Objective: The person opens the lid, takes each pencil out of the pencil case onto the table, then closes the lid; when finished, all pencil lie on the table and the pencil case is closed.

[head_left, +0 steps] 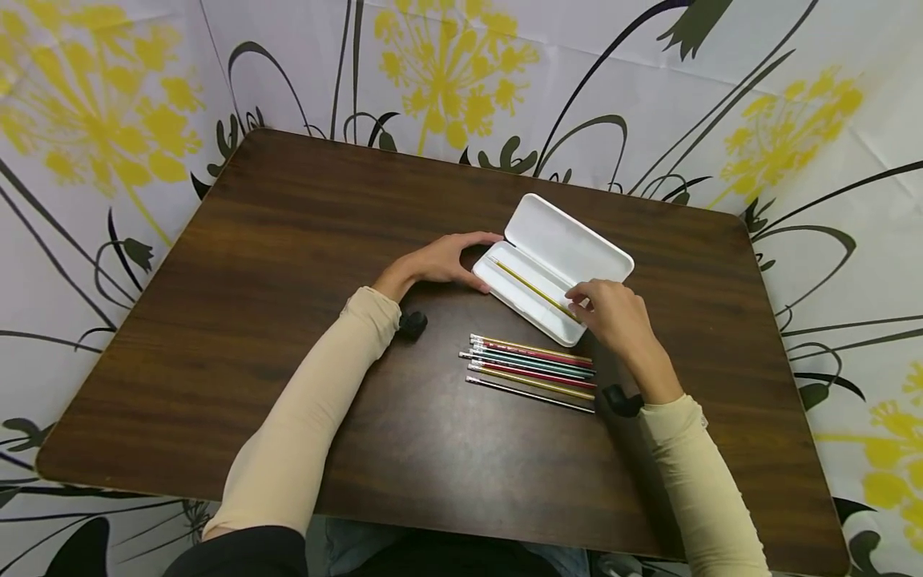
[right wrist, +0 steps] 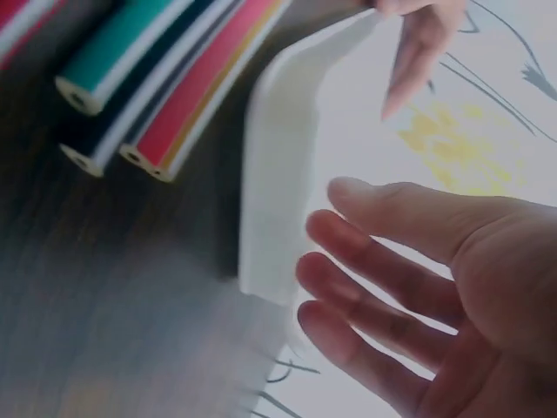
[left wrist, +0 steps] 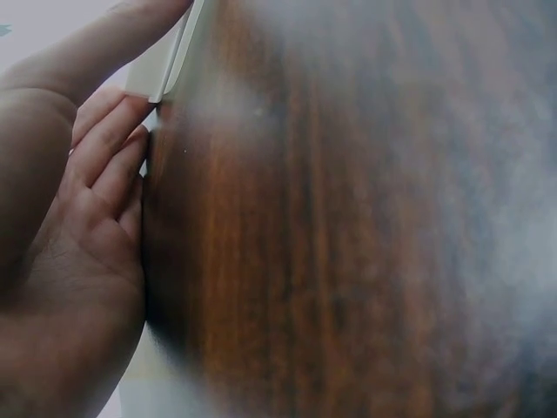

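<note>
A white pencil case lies with its lid swung back. Inside its tray is one yellow pencil, set lengthwise. My left hand holds the left end of the case, thumb and fingers spread across the corners. In the left wrist view, the fingers lie along the table beside the white edge. Over the right end of the tray is my right hand, close to the pencil's end. The right wrist view shows its fingers loosely bent, with nothing between them and the thumb.
Several pencils, red, green, gold and dark, lie in a row on the brown table in front of the case. A patterned cloth with yellow flowers hangs behind the table and at its sides.
</note>
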Motion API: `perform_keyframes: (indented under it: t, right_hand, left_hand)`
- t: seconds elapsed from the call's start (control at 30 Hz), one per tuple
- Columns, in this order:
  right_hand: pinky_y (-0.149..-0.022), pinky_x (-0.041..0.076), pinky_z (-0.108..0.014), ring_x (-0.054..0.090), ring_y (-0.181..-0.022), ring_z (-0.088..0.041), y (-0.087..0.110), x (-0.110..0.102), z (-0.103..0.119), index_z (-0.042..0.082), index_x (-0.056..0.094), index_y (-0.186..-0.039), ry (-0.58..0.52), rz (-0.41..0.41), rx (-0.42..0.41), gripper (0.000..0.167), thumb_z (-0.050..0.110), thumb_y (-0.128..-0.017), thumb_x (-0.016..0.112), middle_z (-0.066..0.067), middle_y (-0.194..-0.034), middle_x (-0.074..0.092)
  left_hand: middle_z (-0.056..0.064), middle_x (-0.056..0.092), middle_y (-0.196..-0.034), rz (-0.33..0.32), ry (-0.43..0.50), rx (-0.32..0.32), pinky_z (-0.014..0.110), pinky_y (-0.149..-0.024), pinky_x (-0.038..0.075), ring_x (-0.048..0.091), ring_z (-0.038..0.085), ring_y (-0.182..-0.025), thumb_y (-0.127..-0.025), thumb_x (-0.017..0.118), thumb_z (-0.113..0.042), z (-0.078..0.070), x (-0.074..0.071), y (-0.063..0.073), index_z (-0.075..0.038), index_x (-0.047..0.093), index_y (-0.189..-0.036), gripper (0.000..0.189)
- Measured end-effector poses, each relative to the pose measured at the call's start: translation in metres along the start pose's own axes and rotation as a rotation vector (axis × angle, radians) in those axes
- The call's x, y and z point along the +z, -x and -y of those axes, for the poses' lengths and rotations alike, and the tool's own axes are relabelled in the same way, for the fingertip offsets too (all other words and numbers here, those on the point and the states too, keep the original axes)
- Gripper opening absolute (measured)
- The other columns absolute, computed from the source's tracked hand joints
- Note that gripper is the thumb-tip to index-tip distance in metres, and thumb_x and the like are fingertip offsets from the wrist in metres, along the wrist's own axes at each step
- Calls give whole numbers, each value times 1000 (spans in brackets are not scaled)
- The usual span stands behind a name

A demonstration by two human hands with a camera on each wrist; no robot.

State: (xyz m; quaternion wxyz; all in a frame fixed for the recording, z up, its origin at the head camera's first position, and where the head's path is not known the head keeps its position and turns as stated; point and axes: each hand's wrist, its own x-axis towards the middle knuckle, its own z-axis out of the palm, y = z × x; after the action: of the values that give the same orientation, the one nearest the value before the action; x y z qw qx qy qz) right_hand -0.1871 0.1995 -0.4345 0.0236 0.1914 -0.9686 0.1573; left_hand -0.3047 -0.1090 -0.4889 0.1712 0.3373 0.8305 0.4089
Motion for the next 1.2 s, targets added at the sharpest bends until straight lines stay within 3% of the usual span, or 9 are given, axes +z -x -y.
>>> perform_keyframes:
  t: [0.13,0.43,0.53,0.77,0.87,1.03,1.2]
  right_hand:
    - [-61,49,-48,66,-78,-24,-8,9,-4,11,77,-99,24,77,8,12,14,-88,74,-2,-87,71]
    - [-59,49,-45,63,-73,-22,-8,13,-6,11,76,-92,52,34,-10,7,16,-86,76,0,-82,66]
    - [-57,48,-44,63,-71,-21,-2,5,-5,12,76,-91,53,-29,-29,6,13,-85,75,-1,-82,66]
    - [-51,48,-41,63,-68,-18,19,-42,11,10,75,-86,79,-302,-148,7,8,-79,75,-2,-79,64]
    - [-51,47,-40,62,-68,-18,23,-54,18,10,75,-86,96,-343,-194,7,8,-79,75,-2,-78,64]
    - [-51,49,-39,63,-72,-17,37,-53,27,10,74,-86,89,-331,-276,10,6,-77,76,-1,-81,65]
    - [-50,49,-33,61,-74,-12,73,-35,30,13,74,-88,30,-233,-364,15,8,-75,79,3,-84,64]
  left_hand:
    - [-4,42,-149,-5,9,14,35,-110,27,33,12,-136,-75,86,-36,1,3,2,-20,39,-151,91]
    - [-6,42,-148,-9,-4,22,33,-110,27,34,10,-136,-74,86,-39,1,3,-1,-21,40,-150,91]
    - [-5,42,-148,-11,3,17,34,-110,27,33,11,-136,-74,87,-37,0,3,0,-20,40,-150,91]
    - [-3,41,-149,-13,15,-8,35,-109,28,33,13,-137,-74,88,-35,-1,0,2,-24,41,-150,90]
    - [-3,41,-150,-16,8,-22,34,-109,28,32,13,-137,-74,88,-35,0,-2,3,-24,40,-150,91]
    - [-3,41,-149,-22,-8,-6,36,-109,27,32,13,-137,-74,87,-35,1,-2,3,-22,40,-150,90]
    - [-3,41,-150,-3,-13,3,35,-109,28,33,13,-137,-75,86,-36,-1,-2,1,-22,39,-151,90]
